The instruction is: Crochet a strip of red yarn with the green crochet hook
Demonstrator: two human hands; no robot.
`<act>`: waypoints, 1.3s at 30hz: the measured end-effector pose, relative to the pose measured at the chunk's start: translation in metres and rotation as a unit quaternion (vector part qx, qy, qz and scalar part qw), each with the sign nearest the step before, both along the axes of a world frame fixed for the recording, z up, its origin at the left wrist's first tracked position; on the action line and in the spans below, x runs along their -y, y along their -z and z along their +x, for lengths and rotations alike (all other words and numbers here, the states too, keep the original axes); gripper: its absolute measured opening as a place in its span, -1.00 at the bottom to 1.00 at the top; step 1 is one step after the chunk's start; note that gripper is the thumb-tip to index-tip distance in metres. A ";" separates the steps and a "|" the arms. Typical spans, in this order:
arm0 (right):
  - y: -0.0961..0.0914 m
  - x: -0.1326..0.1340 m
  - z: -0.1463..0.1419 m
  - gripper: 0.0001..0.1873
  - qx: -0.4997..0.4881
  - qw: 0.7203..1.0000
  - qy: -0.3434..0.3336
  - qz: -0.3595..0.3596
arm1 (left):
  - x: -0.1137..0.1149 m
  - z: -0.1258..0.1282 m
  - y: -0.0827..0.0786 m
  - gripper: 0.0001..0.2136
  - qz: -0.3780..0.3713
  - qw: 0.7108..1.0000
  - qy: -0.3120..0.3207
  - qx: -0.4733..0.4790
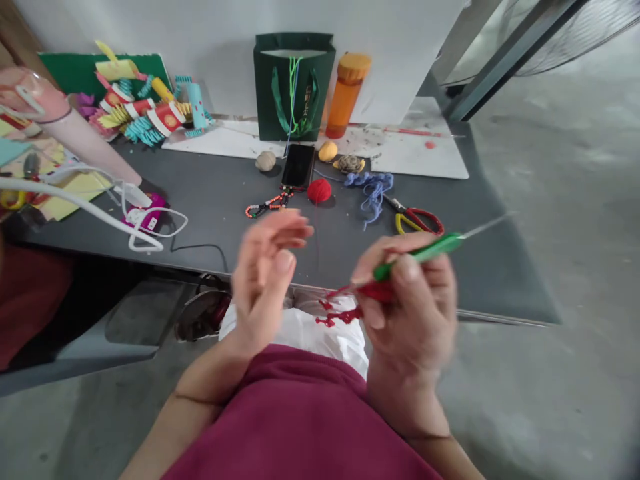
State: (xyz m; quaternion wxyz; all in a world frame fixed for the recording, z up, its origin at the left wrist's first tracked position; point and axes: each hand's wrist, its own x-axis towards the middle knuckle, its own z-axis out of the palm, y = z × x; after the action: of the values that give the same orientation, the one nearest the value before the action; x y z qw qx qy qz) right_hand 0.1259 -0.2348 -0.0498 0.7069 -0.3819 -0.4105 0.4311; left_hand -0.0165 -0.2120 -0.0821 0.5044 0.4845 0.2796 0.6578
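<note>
My right hand point(415, 313) is closed around a green-handled crochet hook point(425, 255), its thin metal shaft pointing up and to the right. A piece of red crochet work point(345, 316) hangs from the same hand, its end dangling to the left. Held up to the left, my left hand point(265, 273) has its fingers apart and nothing in it; it is slightly blurred. Beyond the hands a red ball of yarn point(319, 191) rests on the dark table point(490, 267). A faint strand seems to run down from the ball.
Behind the yarn are a phone point(299, 165) with a beaded strap, a yellow ball point(328, 151), blue yarn point(370, 190) and scissors point(419, 220). A green paper bag point(293, 87) and an orange bottle point(346, 97) stand at the back. A pink bottle point(95, 143) and white cable point(85, 207) are left.
</note>
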 end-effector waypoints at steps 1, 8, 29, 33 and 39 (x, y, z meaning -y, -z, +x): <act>0.002 -0.009 -0.001 -0.79 -0.042 0.999 -0.034 -0.001 | -0.006 0.005 0.003 -0.68 -0.029 0.998 0.048 0.008; 0.026 -0.028 0.001 -0.65 -0.077 0.994 -0.015 -0.081 | -0.021 0.005 0.017 -0.53 -0.207 0.961 0.180 0.041; 0.045 -0.014 0.000 -0.65 -0.080 0.986 -0.088 -0.113 | 0.000 0.002 0.020 -0.62 -0.194 0.971 0.131 -0.055; 0.048 -0.012 0.000 -0.71 -0.070 0.989 -0.075 -0.107 | 0.002 0.001 0.025 -0.65 -0.206 0.968 0.130 -0.051; 0.053 -0.013 -0.001 -0.70 -0.066 0.988 -0.065 -0.122 | -0.008 0.000 0.028 -0.65 -0.213 0.973 0.083 -0.026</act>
State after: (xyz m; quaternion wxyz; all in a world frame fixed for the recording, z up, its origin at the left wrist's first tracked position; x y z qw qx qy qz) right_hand 0.1251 -0.2219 -0.1028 0.6507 -0.4087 -0.3312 0.5476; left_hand -0.0165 -0.2038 -0.1103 0.6412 0.4046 0.3852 0.5261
